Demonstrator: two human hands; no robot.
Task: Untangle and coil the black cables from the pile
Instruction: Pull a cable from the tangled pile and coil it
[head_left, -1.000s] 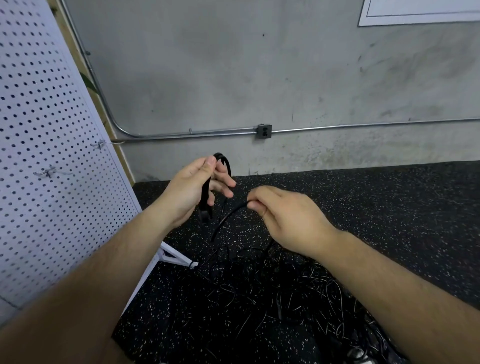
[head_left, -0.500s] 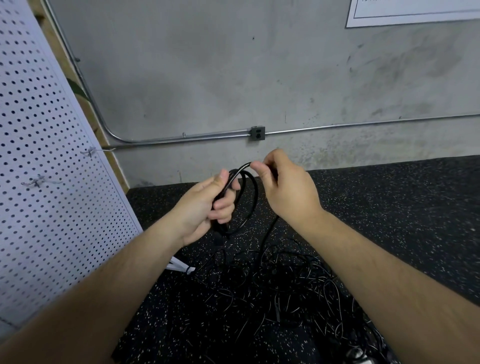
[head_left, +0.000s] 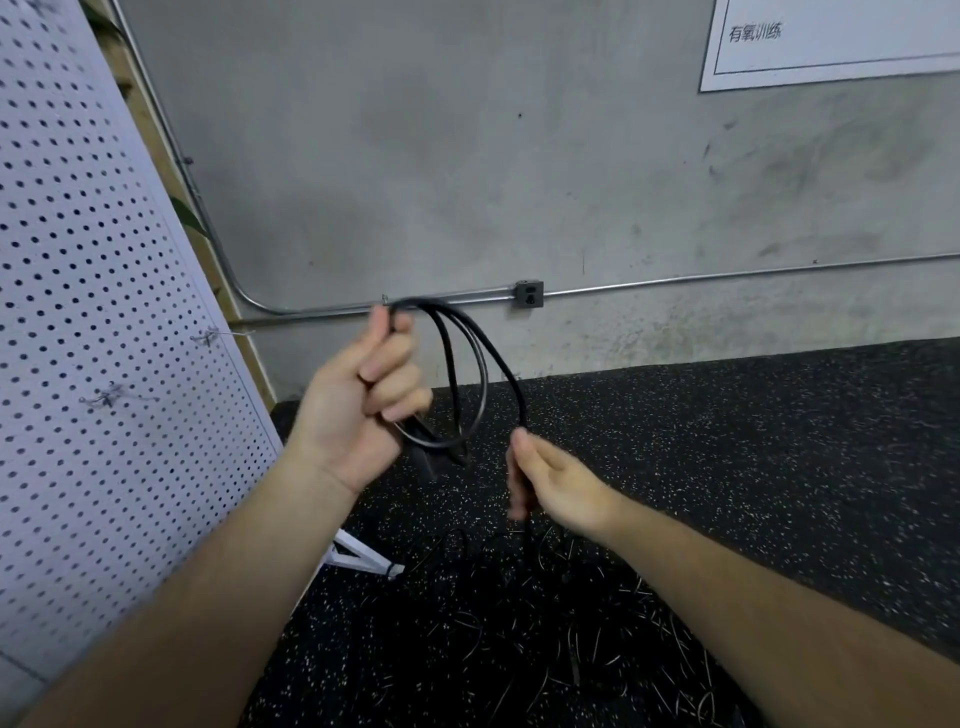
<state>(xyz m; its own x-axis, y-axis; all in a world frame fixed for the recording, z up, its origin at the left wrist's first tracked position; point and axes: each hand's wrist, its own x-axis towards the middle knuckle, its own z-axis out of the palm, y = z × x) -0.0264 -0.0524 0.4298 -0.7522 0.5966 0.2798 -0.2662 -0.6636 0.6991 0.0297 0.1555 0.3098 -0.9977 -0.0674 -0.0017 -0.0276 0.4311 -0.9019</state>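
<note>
My left hand is raised in front of the wall and grips a black cable coil of two or three loops that hang out to its right. From the coil's outer loop the same cable runs down into my right hand, which is lower and holds the strand between thumb and curled fingers. Below that hand the strand drops into the tangled pile of black cables on the dark speckled floor. The pile's lower right part runs out of view.
A white pegboard panel with metal hooks leans at the left, its white foot reaching the pile's edge. A grey concrete wall with a conduit and outlet box stands behind. Speckled rubber floor stretches to the right.
My left hand has risen with the coil, which now has a further loop. My right hand has let go near the coil and slid down along the strand toward the pile.
</note>
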